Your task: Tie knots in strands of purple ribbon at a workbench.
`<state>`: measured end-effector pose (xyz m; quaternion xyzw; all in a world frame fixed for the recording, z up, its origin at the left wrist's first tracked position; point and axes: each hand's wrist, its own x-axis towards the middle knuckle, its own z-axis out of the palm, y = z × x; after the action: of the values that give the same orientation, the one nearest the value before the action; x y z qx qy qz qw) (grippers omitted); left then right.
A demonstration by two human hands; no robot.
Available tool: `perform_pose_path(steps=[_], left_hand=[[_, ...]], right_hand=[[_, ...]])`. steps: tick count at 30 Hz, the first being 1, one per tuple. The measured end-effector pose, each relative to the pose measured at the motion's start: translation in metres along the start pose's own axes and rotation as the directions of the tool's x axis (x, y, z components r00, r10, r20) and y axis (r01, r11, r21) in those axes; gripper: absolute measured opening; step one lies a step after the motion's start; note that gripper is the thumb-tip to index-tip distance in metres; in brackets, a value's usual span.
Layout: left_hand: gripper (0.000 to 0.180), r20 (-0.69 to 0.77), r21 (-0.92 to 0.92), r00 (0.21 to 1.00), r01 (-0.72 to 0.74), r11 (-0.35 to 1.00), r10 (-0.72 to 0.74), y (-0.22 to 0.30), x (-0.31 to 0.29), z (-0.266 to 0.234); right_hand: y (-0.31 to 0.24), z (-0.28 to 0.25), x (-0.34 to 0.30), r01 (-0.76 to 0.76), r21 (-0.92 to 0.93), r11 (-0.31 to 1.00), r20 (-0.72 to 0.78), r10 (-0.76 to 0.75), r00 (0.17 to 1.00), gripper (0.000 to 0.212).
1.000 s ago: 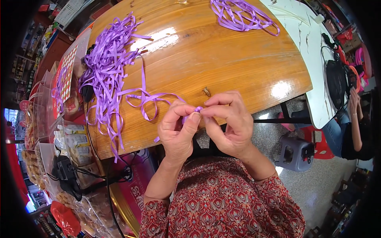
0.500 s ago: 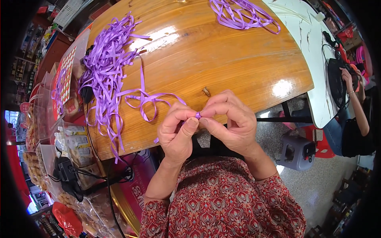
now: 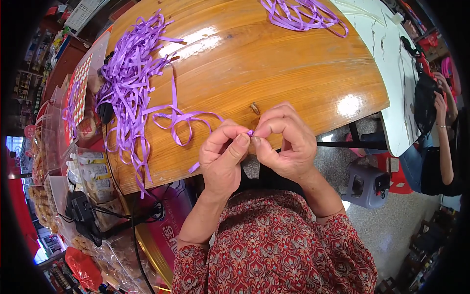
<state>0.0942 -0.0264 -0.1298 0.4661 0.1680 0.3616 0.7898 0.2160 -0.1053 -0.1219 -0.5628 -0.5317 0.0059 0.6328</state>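
Note:
Both my hands meet just above the near edge of the wooden table. Between the thumb and forefinger of my left hand a small knotted bit of purple ribbon is pinched. My right hand pinches the same bit from the other side, its fingertips almost touching the left ones. From behind my left hand, a loose length of this ribbon runs left toward a big tangled heap of purple ribbons. How the knot is formed is hidden by my fingertips.
Another bunch of purple ribbons lies at the table's far edge. A white marbled table adjoins on the right, where another person's hand handles something black. Below it stands a grey plastic stool. Packaged goods and cables crowd the left.
My hands have shifted slightly up and to the right with the pinched ribbon. The other person's hands at the right have moved too.

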Motion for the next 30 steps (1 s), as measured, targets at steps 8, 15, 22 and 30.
perform_pose_path(steps=[8, 15, 22, 30], left_hand=[[0.007, -0.010, -0.122, 0.997, 0.078, 0.989, -0.080, 0.002, 0.002, 0.004], [0.007, -0.029, -0.053, 0.998, 0.062, 0.997, -0.063, 0.001, 0.002, 0.003], [0.003, -0.009, 0.034, 1.000, 0.002, 0.999, -0.002, 0.002, 0.001, 0.003], [0.003, -0.001, 0.065, 0.999, 0.039, 0.997, -0.039, 0.003, 0.003, -0.001]], right_hand=[[0.006, 0.002, -0.009, -0.067, 0.100, 0.993, -0.066, 0.073, 0.995, 0.016], [0.000, -0.006, -0.009, 0.005, 0.037, 0.999, -0.052, -0.003, 0.999, 0.020], [0.000, -0.008, -0.003, 0.033, -0.100, 0.994, 0.008, -0.032, 0.999, 0.025], [0.002, -0.011, 0.001, 0.018, -0.106, 0.994, 0.066, -0.011, 0.998, 0.023]])
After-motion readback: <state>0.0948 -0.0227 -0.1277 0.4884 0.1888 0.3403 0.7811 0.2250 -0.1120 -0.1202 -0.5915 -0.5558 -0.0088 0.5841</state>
